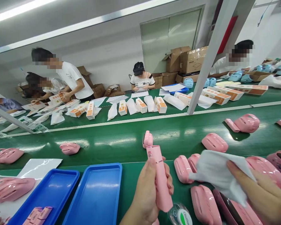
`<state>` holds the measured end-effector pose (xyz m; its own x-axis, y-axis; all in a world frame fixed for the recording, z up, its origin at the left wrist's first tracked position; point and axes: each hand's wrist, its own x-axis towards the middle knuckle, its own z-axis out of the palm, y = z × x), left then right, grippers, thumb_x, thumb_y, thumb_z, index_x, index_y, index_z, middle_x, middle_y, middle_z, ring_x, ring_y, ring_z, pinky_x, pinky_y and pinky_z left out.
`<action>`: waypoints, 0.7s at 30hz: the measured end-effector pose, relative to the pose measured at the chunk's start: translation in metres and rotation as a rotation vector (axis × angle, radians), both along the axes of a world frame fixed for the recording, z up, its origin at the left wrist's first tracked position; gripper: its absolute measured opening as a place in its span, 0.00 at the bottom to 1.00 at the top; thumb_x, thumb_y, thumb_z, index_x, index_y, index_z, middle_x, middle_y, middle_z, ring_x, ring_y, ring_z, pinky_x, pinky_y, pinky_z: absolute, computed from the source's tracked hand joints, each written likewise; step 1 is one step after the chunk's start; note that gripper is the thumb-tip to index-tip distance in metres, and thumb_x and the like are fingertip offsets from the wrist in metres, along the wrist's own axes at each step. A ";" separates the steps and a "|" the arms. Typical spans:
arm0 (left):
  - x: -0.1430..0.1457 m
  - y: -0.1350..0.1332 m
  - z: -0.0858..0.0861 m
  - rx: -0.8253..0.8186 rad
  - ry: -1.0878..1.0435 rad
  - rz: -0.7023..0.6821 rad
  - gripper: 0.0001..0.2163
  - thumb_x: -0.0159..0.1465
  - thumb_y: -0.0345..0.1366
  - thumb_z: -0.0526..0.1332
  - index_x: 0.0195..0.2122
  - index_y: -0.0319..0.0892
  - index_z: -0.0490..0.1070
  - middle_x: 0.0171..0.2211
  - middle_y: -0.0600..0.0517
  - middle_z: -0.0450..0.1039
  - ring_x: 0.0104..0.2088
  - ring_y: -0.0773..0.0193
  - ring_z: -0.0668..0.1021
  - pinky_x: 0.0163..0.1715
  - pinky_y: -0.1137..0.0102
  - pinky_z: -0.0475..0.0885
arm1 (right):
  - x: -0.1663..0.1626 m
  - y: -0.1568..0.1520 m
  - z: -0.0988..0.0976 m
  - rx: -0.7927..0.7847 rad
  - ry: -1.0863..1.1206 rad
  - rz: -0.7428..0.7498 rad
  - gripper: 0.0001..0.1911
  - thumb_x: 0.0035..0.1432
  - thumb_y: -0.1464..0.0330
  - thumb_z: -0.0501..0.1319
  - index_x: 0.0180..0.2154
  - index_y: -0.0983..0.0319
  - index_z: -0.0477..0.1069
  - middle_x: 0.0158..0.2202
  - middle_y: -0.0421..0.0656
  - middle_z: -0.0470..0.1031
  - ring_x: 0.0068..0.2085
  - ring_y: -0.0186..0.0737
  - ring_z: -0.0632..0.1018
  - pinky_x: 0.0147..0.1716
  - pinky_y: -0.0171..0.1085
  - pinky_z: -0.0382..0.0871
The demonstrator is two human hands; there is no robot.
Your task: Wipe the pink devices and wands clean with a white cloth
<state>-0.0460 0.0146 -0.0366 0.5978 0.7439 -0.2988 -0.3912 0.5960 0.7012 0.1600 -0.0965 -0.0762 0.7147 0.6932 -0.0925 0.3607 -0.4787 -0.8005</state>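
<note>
My left hand grips a slim pink handheld device by its handle, head pointing away from me over the green belt. My right hand pinches a white cloth just right of the device, not touching it. Below the cloth lie several pink oval casings.
Two blue trays sit at the lower left, one holding pink parts. More pink casings dot the belt. A small bottle stands under my left hand. Across the belt, people handle white-and-orange boxes. A white post rises mid-right.
</note>
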 end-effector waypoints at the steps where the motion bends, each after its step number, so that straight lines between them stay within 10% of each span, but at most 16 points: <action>1: 0.002 -0.002 -0.005 0.029 0.038 -0.050 0.22 0.52 0.54 0.64 0.36 0.40 0.64 0.22 0.57 0.66 0.18 0.74 0.67 0.17 0.78 0.63 | -0.008 0.006 0.007 -0.087 0.148 -0.049 0.30 0.47 0.36 0.50 0.35 0.52 0.70 0.32 0.43 0.76 0.35 0.44 0.77 0.33 0.39 0.76; 5: 0.015 -0.006 -0.028 0.166 0.069 -0.317 0.23 0.51 0.39 0.69 0.44 0.41 0.60 0.35 0.52 0.71 0.29 0.70 0.74 0.30 0.75 0.68 | -0.053 0.042 0.021 0.078 0.307 0.239 0.32 0.48 0.37 0.46 0.33 0.57 0.68 0.33 0.46 0.73 0.42 0.53 0.73 0.43 0.49 0.72; 10: 0.032 0.000 -0.055 0.234 0.164 -0.433 0.41 0.46 0.22 0.62 0.58 0.42 0.41 0.52 0.40 0.64 0.51 0.53 0.71 0.44 0.64 0.68 | -0.069 0.079 -0.008 0.159 0.149 0.546 0.20 0.60 0.51 0.50 0.53 0.48 0.56 0.49 0.41 0.69 0.50 0.47 0.69 0.49 0.46 0.66; 16: 0.030 0.035 -0.086 0.578 0.592 -0.393 0.36 0.51 0.34 0.63 0.58 0.39 0.45 0.56 0.40 0.55 0.57 0.55 0.62 0.56 0.60 0.60 | 0.032 0.128 -0.040 0.166 -0.156 0.142 0.27 0.59 0.48 0.43 0.52 0.58 0.52 0.49 0.46 0.68 0.51 0.45 0.70 0.49 0.43 0.66; 21: 0.033 0.112 -0.126 0.903 1.226 -0.179 0.21 0.58 0.31 0.55 0.53 0.36 0.57 0.52 0.40 0.56 0.55 0.52 0.62 0.55 0.60 0.61 | 0.134 0.166 -0.109 -0.361 -0.430 0.146 0.14 0.63 0.64 0.53 0.45 0.67 0.62 0.38 0.46 0.71 0.39 0.42 0.74 0.42 0.44 0.68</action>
<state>-0.0133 0.1262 -0.1623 0.4272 0.8896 -0.1618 0.7086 -0.2182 0.6711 0.2939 0.0691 -0.1847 0.6395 0.7661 -0.0643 0.7002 -0.6150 -0.3625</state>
